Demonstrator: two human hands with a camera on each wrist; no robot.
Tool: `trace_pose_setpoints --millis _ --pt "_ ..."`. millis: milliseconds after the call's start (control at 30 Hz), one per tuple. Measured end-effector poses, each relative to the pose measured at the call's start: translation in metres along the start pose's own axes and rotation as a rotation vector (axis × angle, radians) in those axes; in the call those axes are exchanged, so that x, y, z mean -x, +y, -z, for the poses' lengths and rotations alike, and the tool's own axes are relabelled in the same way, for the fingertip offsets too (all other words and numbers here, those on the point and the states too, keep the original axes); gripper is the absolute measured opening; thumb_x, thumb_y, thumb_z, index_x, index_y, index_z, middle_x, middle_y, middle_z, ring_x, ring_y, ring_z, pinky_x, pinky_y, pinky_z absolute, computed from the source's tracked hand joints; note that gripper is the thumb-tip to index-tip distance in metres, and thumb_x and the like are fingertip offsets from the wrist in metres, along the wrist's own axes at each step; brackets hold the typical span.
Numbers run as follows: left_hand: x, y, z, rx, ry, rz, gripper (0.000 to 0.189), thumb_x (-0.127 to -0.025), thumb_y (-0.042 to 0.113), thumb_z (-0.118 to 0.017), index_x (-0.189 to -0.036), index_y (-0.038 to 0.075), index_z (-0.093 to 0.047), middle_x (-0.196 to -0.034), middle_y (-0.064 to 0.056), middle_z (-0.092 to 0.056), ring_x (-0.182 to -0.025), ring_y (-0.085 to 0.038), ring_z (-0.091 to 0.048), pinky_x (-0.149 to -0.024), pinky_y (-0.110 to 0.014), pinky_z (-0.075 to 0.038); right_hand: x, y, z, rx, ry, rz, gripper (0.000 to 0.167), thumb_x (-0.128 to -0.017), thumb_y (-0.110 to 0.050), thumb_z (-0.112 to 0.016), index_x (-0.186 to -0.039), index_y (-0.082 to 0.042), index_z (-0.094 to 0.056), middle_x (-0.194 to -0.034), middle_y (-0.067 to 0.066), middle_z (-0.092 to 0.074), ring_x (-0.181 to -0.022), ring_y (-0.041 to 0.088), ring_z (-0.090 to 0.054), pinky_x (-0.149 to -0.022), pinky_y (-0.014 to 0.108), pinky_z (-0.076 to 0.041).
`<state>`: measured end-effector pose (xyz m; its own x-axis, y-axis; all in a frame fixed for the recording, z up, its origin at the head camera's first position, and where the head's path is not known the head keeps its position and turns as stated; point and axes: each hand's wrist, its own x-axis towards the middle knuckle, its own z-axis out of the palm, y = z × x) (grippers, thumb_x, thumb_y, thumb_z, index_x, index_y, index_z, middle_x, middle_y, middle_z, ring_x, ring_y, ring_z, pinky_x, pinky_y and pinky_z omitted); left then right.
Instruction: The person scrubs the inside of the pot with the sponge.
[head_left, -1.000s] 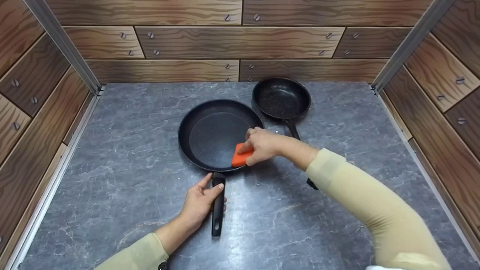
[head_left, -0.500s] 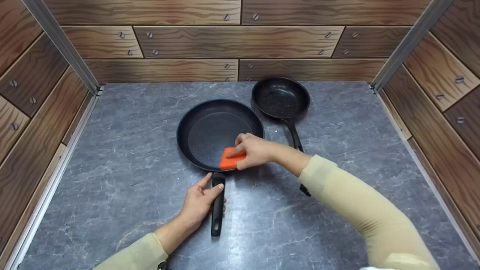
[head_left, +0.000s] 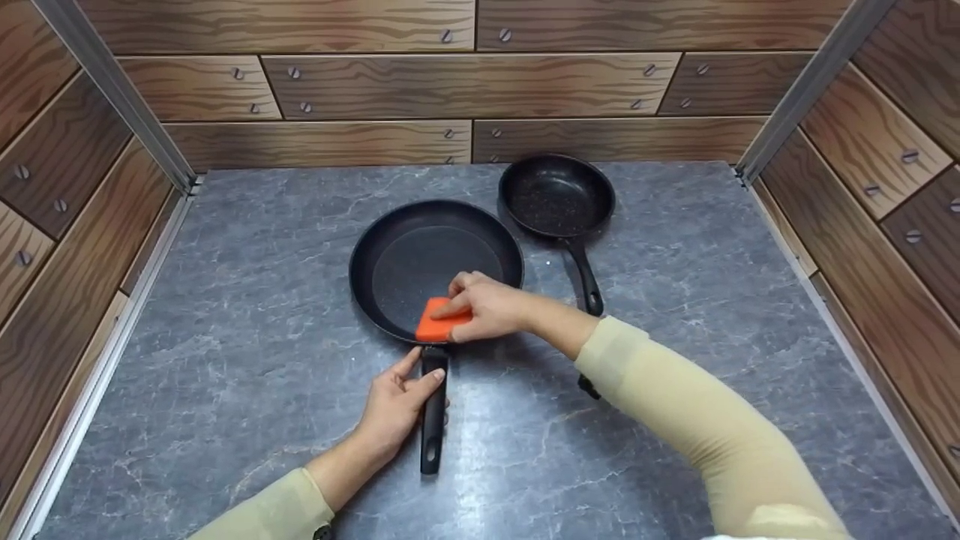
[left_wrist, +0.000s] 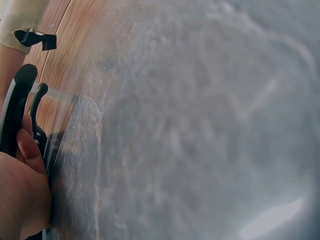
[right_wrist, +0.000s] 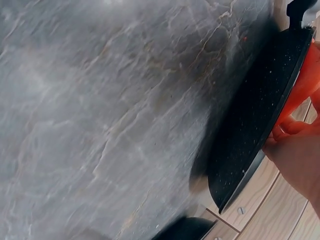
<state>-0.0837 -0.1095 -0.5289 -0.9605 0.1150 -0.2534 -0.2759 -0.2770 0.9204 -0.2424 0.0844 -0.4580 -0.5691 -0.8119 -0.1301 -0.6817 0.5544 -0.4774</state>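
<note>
A large black frying pan (head_left: 405, 262) lies mid-table, its handle (head_left: 433, 420) toward the person. My left hand (head_left: 394, 405) grips that handle near the pan, thumb on top; in the left wrist view the fingers (left_wrist: 31, 150) show curled beneath the handle (left_wrist: 17, 107). My right hand (head_left: 487, 307) holds an orange sponge (head_left: 437, 324) against the pan's near inner wall, right above the handle joint. In the right wrist view the sponge (right_wrist: 302, 87) shows over the rim, and the pan's speckled outer side (right_wrist: 255, 115) hides its inside.
A smaller black frying pan (head_left: 556, 196) stands behind and to the right of the large one, its handle (head_left: 589, 281) reaching toward the right forearm. Wood-patterned walls (head_left: 375, 86) enclose the grey marbled table (head_left: 247, 360) at the back and both sides.
My right hand has slid the orange sponge leftward along the near inner wall of the large frying pan, from its right side to above the handle. My left hand keeps its grip.
</note>
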Motion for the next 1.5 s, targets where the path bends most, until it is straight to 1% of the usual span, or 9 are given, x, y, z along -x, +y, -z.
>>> trace_pose_setpoints --millis 100,267,500,667,767,967,1133,1400,1500 --pt "0.000 0.000 0.001 -0.007 0.002 -0.003 0.084 -0.103 0.014 -0.072 -0.166 -0.004 -0.020 -0.072 -0.013 -0.073 -0.056 -0.021 -0.070 -0.057 -0.035 -0.062 -0.004 -0.003 -0.003 0.005 -0.004 -0.009 0.052 -0.091 -0.039 -0.073 -0.141 -0.027 -0.071 -0.132 0.013 -0.054 -0.117 0.028 -0.048 -0.099 0.041 -0.045" --pt "0.001 0.000 0.001 -0.008 0.009 0.002 0.084 -0.102 0.015 -0.072 -0.167 -0.003 -0.022 -0.073 -0.013 -0.073 -0.055 -0.021 -0.070 -0.056 -0.035 -0.062 -0.010 -0.005 -0.006 0.008 0.010 0.005 0.050 -0.093 -0.041 -0.072 -0.141 -0.027 -0.072 -0.131 0.013 -0.054 -0.115 0.029 -0.049 -0.098 0.042 -0.045" --pt "0.000 0.002 0.000 -0.005 0.003 0.017 0.084 -0.102 0.015 -0.073 -0.167 -0.001 -0.022 -0.071 -0.012 -0.072 -0.055 -0.021 -0.069 -0.054 -0.035 -0.061 -0.019 -0.006 -0.007 0.000 -0.012 -0.024 0.051 -0.096 -0.045 -0.071 -0.144 -0.029 -0.069 -0.136 0.011 -0.051 -0.117 0.027 -0.047 -0.099 0.041 -0.045" --pt "0.000 0.002 0.001 -0.010 -0.004 0.015 0.084 -0.102 0.015 -0.073 -0.167 -0.001 -0.022 -0.071 -0.011 -0.072 -0.055 -0.020 -0.069 -0.055 -0.035 -0.061 -0.026 -0.008 -0.010 0.023 -0.002 -0.008 0.050 -0.097 -0.043 -0.072 -0.145 -0.027 -0.068 -0.137 0.012 -0.050 -0.118 0.029 -0.046 -0.101 0.043 -0.044" --pt "0.000 0.002 0.002 -0.010 -0.004 0.011 0.083 -0.103 0.015 -0.072 -0.167 -0.001 -0.022 -0.071 -0.012 -0.072 -0.055 -0.020 -0.069 -0.056 -0.034 -0.061 -0.030 -0.009 -0.012 0.040 0.009 0.000 0.050 -0.097 -0.041 -0.073 -0.145 -0.027 -0.068 -0.139 0.013 -0.050 -0.121 0.030 -0.046 -0.104 0.043 -0.044" --pt "-0.001 0.001 0.002 -0.008 -0.001 0.014 0.083 -0.102 0.014 -0.072 -0.167 -0.002 -0.022 -0.072 -0.010 -0.073 -0.056 -0.019 -0.070 -0.057 -0.033 -0.061 -0.039 -0.010 -0.017 0.070 0.017 0.012 0.050 -0.100 -0.043 -0.072 -0.147 -0.028 -0.065 -0.145 0.012 -0.047 -0.126 0.030 -0.044 -0.110 0.044 -0.041" --pt "-0.002 0.001 0.002 -0.015 -0.001 -0.003 0.082 -0.103 0.014 -0.071 -0.166 -0.003 -0.022 -0.072 -0.009 -0.073 -0.059 -0.017 -0.071 -0.058 -0.031 -0.061 -0.046 -0.010 -0.018 0.089 0.027 0.025 0.050 -0.101 -0.043 -0.072 -0.148 -0.029 -0.065 -0.149 0.012 -0.045 -0.131 0.031 -0.043 -0.114 0.045 -0.039" --pt "-0.002 0.000 0.002 -0.001 0.002 0.007 0.083 -0.103 0.013 -0.071 -0.166 -0.005 -0.020 -0.071 -0.008 -0.073 -0.057 -0.018 -0.070 -0.058 -0.032 -0.062 -0.060 -0.013 -0.018 0.178 -0.012 0.043 0.051 -0.104 -0.041 -0.069 -0.152 -0.029 -0.060 -0.162 0.016 -0.038 -0.144 0.034 -0.037 -0.122 0.047 -0.034" --pt "-0.002 -0.001 0.002 -0.001 0.005 0.003 0.082 -0.103 0.012 -0.071 -0.166 -0.005 -0.022 -0.072 -0.008 -0.073 -0.058 -0.018 -0.071 -0.059 -0.032 -0.062 -0.065 -0.012 -0.018 0.189 -0.018 0.039 0.050 -0.104 -0.039 -0.069 -0.153 -0.030 -0.059 -0.166 0.016 -0.035 -0.149 0.035 -0.034 -0.124 0.047 -0.031"
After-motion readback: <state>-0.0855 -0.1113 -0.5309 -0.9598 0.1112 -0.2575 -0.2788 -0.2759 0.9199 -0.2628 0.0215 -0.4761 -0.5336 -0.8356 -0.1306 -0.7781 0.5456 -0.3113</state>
